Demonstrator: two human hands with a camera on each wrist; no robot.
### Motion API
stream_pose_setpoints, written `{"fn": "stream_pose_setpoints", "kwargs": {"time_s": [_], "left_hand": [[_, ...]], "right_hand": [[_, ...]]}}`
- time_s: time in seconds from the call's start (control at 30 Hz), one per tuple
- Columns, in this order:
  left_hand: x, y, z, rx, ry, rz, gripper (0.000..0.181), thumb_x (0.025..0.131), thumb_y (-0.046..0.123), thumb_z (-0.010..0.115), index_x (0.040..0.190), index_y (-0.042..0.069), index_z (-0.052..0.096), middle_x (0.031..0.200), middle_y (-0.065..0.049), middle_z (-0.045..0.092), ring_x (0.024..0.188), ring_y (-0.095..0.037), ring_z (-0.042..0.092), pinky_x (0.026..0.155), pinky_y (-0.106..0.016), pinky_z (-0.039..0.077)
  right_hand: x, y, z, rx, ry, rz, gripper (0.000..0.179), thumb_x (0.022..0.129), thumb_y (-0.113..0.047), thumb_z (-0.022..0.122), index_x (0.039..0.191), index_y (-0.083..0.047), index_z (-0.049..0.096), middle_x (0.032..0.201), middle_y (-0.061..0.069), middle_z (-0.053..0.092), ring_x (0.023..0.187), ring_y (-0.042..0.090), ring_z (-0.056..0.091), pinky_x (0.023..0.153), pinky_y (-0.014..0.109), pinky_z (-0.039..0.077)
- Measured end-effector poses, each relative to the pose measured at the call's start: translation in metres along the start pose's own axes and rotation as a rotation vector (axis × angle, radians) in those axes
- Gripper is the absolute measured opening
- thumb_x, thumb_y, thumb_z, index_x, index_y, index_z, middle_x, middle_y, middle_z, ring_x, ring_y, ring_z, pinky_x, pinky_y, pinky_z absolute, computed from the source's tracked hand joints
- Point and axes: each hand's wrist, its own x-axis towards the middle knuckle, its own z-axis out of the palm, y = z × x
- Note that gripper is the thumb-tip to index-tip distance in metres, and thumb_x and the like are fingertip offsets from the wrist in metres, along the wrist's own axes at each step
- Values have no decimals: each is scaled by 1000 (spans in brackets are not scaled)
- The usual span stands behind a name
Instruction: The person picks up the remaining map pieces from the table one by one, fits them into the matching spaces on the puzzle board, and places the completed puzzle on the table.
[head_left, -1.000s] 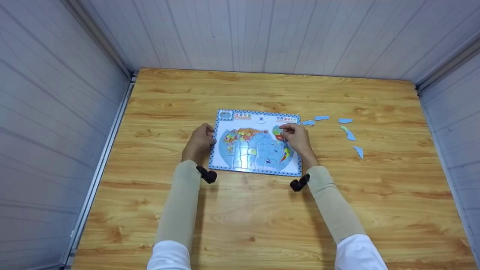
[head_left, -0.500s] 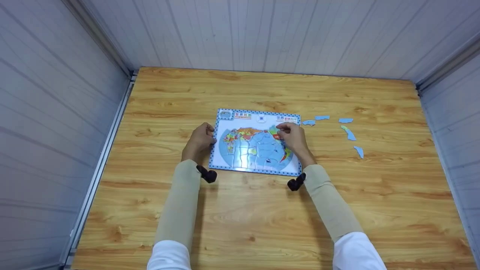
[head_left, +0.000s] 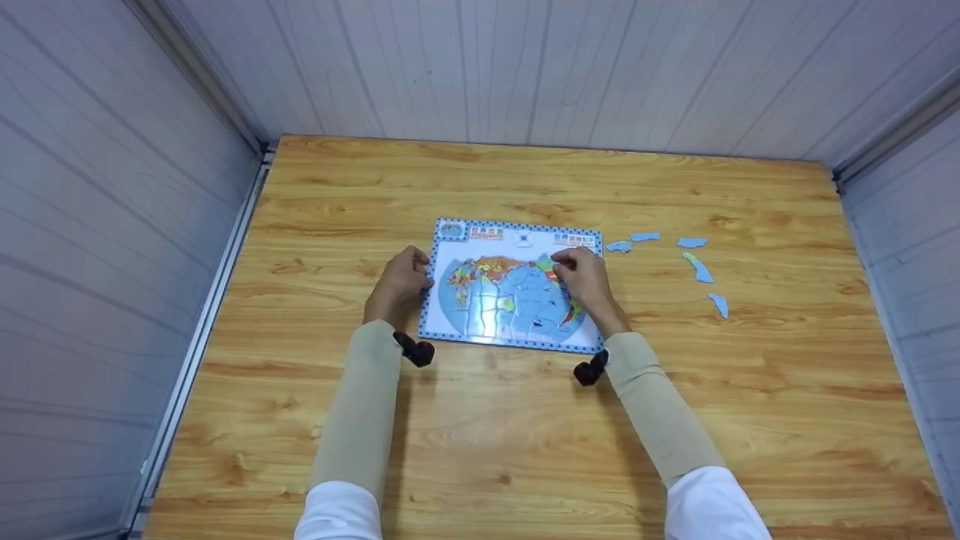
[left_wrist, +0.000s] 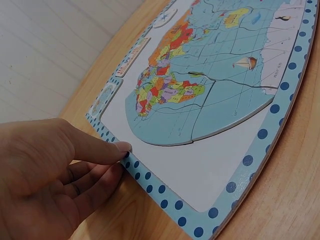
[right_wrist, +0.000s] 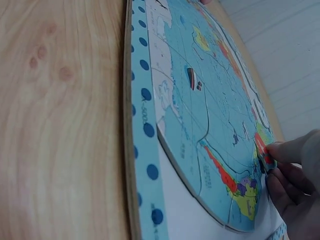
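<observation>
while right fingers (right_wrist: 279, 189) pinch a piece (right_wrist: 261, 143), loose pieces (head_left: 702, 271) lie nearby

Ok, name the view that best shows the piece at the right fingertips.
The right wrist view: the piece shows close up, its red and green clear, though the right hand covers part. The head view shows it small and partly hidden; the left wrist view cuts off that end of the board.

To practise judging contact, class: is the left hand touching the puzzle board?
Touching. The left wrist view shows the left hand with its thumb resting on the dotted border of the puzzle board, with no gap between them.
</observation>
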Motion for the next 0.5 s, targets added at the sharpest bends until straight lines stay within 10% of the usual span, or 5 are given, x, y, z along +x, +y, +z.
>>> {"fn": "stream_pose_setpoints", "kwargs": {"time_s": [0.5], "left_hand": [[-1, 1, 1, -24, 9, -2, 30, 92, -1, 54, 120, 5, 47, 103, -7, 46, 94, -20, 47, 79, -28, 42]], "right_hand": [[-3, -3, 3, -93, -10, -15, 23, 95, -11, 56, 114, -4, 67, 109, 11, 56, 101, 25, 53, 88, 39, 47]]}}
